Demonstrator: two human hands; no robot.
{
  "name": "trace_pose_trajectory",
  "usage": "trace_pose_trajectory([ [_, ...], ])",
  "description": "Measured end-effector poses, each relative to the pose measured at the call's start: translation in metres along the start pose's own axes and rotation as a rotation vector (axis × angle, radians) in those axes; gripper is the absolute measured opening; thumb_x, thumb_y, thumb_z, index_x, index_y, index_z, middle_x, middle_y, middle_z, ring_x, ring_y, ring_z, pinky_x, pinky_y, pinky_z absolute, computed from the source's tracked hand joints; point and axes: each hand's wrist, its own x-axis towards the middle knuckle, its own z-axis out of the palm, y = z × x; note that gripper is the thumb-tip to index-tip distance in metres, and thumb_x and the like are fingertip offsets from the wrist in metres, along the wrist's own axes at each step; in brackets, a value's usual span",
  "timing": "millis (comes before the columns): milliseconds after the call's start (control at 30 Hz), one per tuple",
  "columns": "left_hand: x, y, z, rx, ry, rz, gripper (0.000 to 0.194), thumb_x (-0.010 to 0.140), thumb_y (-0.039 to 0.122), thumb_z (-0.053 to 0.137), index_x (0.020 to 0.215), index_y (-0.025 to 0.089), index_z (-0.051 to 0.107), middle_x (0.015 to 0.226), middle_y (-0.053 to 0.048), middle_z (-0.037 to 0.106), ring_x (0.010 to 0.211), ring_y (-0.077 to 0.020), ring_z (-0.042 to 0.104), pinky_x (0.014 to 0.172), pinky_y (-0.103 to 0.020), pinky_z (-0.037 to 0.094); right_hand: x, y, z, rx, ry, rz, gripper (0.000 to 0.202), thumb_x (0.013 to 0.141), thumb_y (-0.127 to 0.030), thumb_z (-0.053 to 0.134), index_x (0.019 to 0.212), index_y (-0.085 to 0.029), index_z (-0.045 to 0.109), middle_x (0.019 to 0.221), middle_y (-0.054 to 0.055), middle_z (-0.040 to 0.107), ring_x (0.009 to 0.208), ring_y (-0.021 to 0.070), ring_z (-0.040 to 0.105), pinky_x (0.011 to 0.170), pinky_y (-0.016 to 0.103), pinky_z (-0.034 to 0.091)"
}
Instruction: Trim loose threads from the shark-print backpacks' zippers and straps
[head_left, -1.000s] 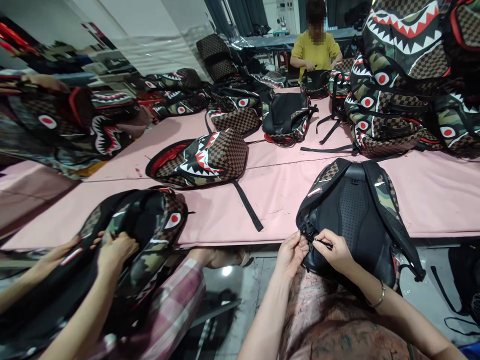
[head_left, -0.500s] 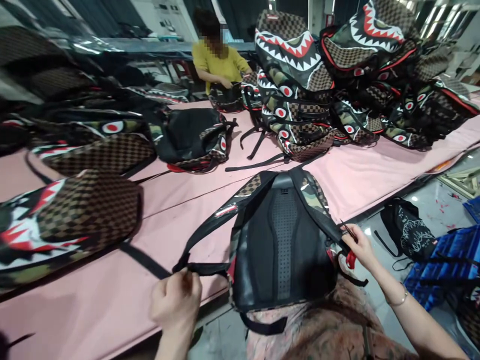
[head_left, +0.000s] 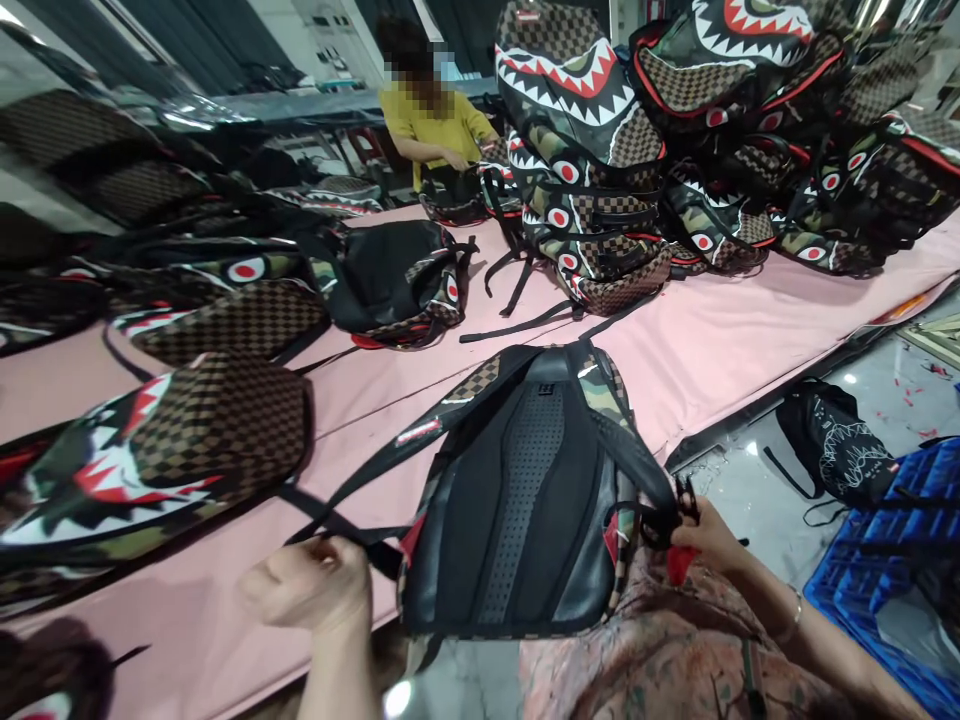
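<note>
The backpack (head_left: 469, 500) has swung its base leftward, and the right hand (head_left: 705, 540) sits lower. The backpack leans at the edge of the pink surface (head_left: 675, 365), above the lap. Left hand (head_left: 311, 585) fingers are closed on the left strap (head_left: 367, 468); what the right fingers grip, I cannot tell. It looks light, softly padded, best held by its straps. Black, perforated back; checked, camouflage strap patches.

The bare left hand (head_left: 311, 585) now holds the black padded left-side strap (head_left: 375, 468) outward. The bare right hand (head_left: 709, 535) has moved to the camouflage-topped right-side strap (head_left: 630, 452).
</note>
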Motion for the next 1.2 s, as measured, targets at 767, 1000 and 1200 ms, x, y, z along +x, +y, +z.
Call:
trace_pose_trajectory([
  [767, -0.149, 0.157, -0.004, -1.201, -1.164, -0.188, 0.018, 0.062, 0.013, 0.069, 0.079, 0.017, 0.064, 0.075, -0.002, 0.062, 0.072, -0.0155, 0.055, 0.069, -0.024, 0.041, 0.063, -0.046, 0.063, 0.037, -0.256, -0.024, 0.036, 0.061, -0.042, 0.071, 0.07, -0.019, 0.045, 0.051, -0.01, 0.033, 0.04, 0.0035, 0.026, 0.038, 0.017, 0.023],
  [1000, -0.181, 0.158, 0.012, -0.941, -0.679, 0.011, 0.013, 0.061, 0.009, 0.063, 0.068, 0.019, 0.061, 0.064, 0.002, 0.053, 0.06, -0.0128, 0.046, 0.058, -0.022, 0.036, 0.032, -0.058, 0.072, -0.533, 0.129, -0.46, 0.026, 0.061, -0.035, 0.07, 0.075, -0.018, 0.056, 0.07, -0.001, 0.049, 0.064, 0.0123, 0.048, 0.056, 0.022, 0.041],
  [1200, -0.18, 0.154, 0.004, -0.718, -0.637, 0.199, 0.013, 0.067, 0.021, 0.062, 0.08, 0.019, 0.061, 0.078, -0.002, 0.059, 0.075, -0.0168, 0.054, 0.069, -0.029, 0.043, 0.026, -0.057, 0.074, -0.674, 0.248, -0.504, 0.023, 0.076, -0.037, 0.057, 0.083, -0.016, 0.063, 0.073, 0.004, 0.06, 0.066, 0.0156, 0.055, 0.059, 0.024, 0.044],
])
